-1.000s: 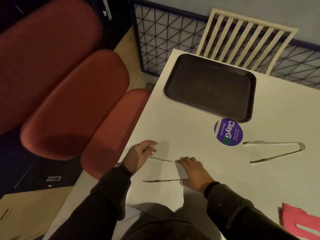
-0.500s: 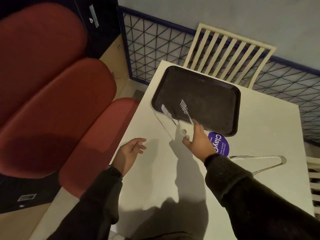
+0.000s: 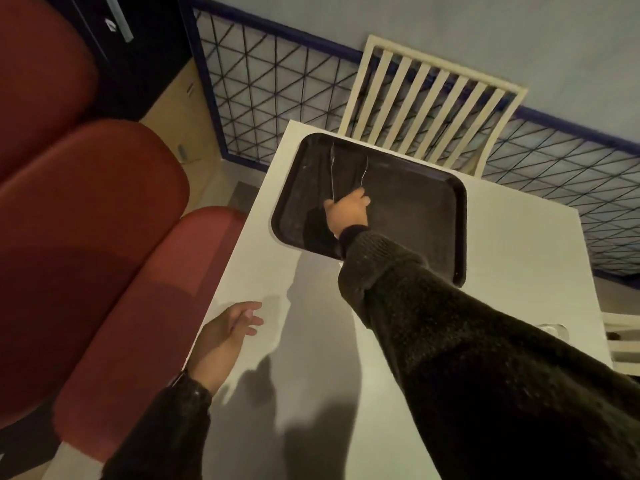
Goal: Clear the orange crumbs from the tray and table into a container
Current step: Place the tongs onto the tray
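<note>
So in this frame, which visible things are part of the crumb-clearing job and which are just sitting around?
In use:
- right hand, gripping the clear plastic tongs
- dark tray
- white table

Idle or bystanders:
- left hand, open on the table
- slatted white chair
- red seat cushions
- wire fence panel

No crumbs or container discernible.

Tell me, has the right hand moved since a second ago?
Yes. The right hand, holding tongs, went from the table's near edge out over the dark tray.
</note>
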The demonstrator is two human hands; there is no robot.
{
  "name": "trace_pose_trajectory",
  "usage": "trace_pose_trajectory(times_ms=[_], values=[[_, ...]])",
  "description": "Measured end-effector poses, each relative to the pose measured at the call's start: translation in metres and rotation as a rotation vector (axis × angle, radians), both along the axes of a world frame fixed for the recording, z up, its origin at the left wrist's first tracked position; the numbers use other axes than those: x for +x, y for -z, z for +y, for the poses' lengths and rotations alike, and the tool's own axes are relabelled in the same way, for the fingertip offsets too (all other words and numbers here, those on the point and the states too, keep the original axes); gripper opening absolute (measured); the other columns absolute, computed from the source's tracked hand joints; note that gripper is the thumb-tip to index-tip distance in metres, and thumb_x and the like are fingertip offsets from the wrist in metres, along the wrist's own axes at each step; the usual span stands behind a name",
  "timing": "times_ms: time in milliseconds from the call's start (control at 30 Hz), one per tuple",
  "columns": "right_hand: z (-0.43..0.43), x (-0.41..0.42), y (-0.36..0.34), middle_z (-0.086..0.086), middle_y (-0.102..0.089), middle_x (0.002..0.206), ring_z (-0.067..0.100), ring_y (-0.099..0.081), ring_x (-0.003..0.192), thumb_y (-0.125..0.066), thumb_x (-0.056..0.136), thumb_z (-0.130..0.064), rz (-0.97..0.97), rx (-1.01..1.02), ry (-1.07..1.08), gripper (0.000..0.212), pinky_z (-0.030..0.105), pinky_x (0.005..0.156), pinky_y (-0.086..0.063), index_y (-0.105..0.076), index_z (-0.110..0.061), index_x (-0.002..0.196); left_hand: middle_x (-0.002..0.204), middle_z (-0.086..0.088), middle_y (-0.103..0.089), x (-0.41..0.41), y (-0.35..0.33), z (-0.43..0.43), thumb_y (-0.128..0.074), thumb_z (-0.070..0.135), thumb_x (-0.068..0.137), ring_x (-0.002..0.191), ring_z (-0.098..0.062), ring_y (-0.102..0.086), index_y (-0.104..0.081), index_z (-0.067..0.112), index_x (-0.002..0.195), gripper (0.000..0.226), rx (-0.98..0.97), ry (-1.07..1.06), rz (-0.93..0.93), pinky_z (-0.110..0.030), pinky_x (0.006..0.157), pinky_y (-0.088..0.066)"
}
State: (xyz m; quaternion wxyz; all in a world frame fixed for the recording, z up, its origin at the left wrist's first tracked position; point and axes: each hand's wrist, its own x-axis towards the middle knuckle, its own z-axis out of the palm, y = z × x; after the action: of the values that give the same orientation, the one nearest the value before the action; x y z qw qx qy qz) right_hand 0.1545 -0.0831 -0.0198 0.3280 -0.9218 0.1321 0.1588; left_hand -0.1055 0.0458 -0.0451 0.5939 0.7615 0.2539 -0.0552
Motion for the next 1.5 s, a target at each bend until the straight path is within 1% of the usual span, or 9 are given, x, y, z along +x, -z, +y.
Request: trace_pose_trajectory(times_ms=[67, 167, 333, 500, 700, 867, 1200, 1367, 1500], values=[[0.011, 0.004, 0.010, 0.025, -0.021, 0.148, 0.036, -0.040, 0.129, -0.056, 0.090, -0.030, -0.004, -0.003, 0.001, 0.081, 0.041, 0.105, -0.037, -0.007, 0.004, 0.145, 0.086, 0.016, -0.071, -0.002, 0.005, 0.003, -0.044, 0.047, 0.091, 0.074, -0.006, -0.068, -0.064, 0.036, 0.098, 0.024, -0.006, -0.006, 0.000, -0.021, 0.076, -0.049], [0.014, 0.001, 0.025, 0.022, -0.029, 0.145, 0.033, -0.050, 0.120, -0.057, 0.089, -0.036, -0.028, -0.117, -0.045, 0.086, 0.039, 0.096, -0.045, -0.008, 0.007, 0.145, 0.089, 0.014, -0.071, -0.006, 0.007, 0.003, -0.043, 0.021, 0.101, 0.075, -0.007, -0.068, -0.065, 0.030, 0.100, 0.024, 0.013, -0.008, -0.013, -0.006, 0.070, -0.045], [0.001, -0.004, 0.047, 0.016, -0.057, 0.123, 0.031, -0.060, 0.105, -0.053, 0.084, -0.056, -0.059, -0.336, -0.133, 0.097, 0.035, 0.076, -0.049, -0.011, 0.007, 0.144, 0.090, 0.009, -0.073, -0.011, 0.011, 0.005, -0.045, 0.017, 0.099, 0.076, -0.007, -0.069, -0.066, 0.040, 0.097, 0.031, -0.014, -0.021, 0.000, -0.012, 0.071, -0.046], [0.003, -0.003, 0.052, 0.011, -0.068, 0.097, 0.029, -0.065, 0.088, -0.046, 0.080, -0.071, -0.051, -0.381, -0.092, 0.106, 0.032, 0.063, -0.043, -0.008, 0.003, 0.146, 0.090, 0.009, -0.073, -0.013, 0.019, 0.005, -0.047, 0.014, 0.098, 0.077, -0.012, -0.069, -0.068, 0.028, 0.101, 0.026, -0.042, -0.061, 0.009, -0.011, 0.072, -0.047], [0.006, 0.006, 0.050, 0.009, -0.067, 0.101, 0.028, -0.065, 0.091, -0.050, 0.079, -0.069, -0.073, -0.330, -0.090, 0.104, 0.032, 0.064, -0.044, -0.012, 0.001, 0.146, 0.088, 0.008, -0.073, -0.010, 0.020, 0.005, -0.047, 0.015, 0.098, 0.077, -0.009, -0.069, -0.067, 0.041, 0.098, 0.033, -0.042, -0.070, 0.032, -0.011, 0.071, -0.047], [0.018, 0.013, 0.047, 0.011, -0.065, 0.110, 0.029, -0.064, 0.098, -0.053, 0.078, -0.068, -0.063, -0.275, -0.077, 0.106, 0.036, 0.073, -0.049, -0.013, 0.003, 0.145, 0.090, 0.007, -0.074, -0.014, 0.017, 0.002, -0.048, 0.017, 0.098, 0.078, -0.009, -0.069, -0.070, 0.040, 0.096, 0.032, -0.050, -0.055, 0.036, -0.014, 0.067, -0.047], [0.019, 0.015, 0.046, 0.011, -0.066, 0.106, 0.028, -0.064, 0.096, -0.049, 0.075, -0.074, -0.025, -0.257, -0.085, 0.111, 0.037, 0.074, -0.050, -0.011, 0.003, 0.145, 0.088, 0.011, -0.074, -0.012, 0.014, 0.000, -0.047, 0.018, 0.099, 0.078, -0.006, -0.069, -0.067, 0.047, 0.093, 0.036, -0.036, -0.048, 0.062, -0.012, 0.064, -0.046], [0.016, 0.014, 0.045, 0.011, -0.064, 0.113, 0.029, -0.062, 0.102, -0.052, 0.079, -0.068, -0.030, -0.230, -0.138, 0.106, 0.040, 0.083, -0.053, -0.008, 0.000, 0.147, 0.089, 0.011, -0.074, -0.009, 0.010, 0.002, -0.047, 0.016, 0.098, 0.074, -0.004, -0.069, -0.066, 0.043, 0.095, 0.034, 0.012, -0.018, 0.042, -0.006, 0.069, -0.045], [0.021, 0.015, 0.045, 0.012, -0.064, 0.114, 0.028, -0.062, 0.101, -0.053, 0.080, -0.066, -0.037, -0.222, -0.158, 0.104, 0.037, 0.078, -0.050, -0.009, 0.001, 0.147, 0.085, 0.010, -0.074, -0.009, 0.011, 0.001, -0.048, 0.015, 0.098, 0.074, -0.007, -0.069, -0.071, 0.034, 0.094, 0.030, -0.008, -0.027, 0.040, -0.004, 0.068, -0.046]])
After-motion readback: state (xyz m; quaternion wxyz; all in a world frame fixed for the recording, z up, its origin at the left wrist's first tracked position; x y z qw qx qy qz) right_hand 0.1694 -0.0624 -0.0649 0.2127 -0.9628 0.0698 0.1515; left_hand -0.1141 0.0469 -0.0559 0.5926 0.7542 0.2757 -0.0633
